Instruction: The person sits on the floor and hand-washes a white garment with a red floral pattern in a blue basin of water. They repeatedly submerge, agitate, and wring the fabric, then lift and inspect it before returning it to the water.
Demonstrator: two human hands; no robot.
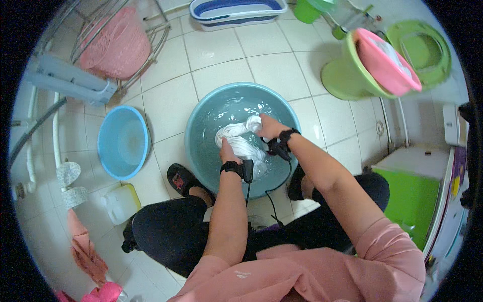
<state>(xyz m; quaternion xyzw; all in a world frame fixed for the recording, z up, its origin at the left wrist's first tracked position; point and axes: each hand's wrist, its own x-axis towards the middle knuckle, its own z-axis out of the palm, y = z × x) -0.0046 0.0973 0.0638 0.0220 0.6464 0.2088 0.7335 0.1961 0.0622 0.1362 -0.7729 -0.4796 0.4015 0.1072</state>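
A large teal plastic basin (194,151) holding water stands on the floor between my feet. Bunched in a curve over the water is a wet white cloth (239,130), its lower part reaching into the basin. My left hand (228,151) grips the near left bend of the cloth, thumb on top. Farther right, my right hand (270,127) holds the upper right end, its fingers partly hidden behind the fabric. Both wrists wear black straps with small devices, and cables run from them toward my lap.
An empty-looking blue basin (122,141) and a plastic jug (120,204) are at the left. Pink baskets (117,45) sit on a metal rack. A green bucket (339,81) bears a pink basin (381,68) at the right. Behind lies a white-and-blue folding tub (237,19).
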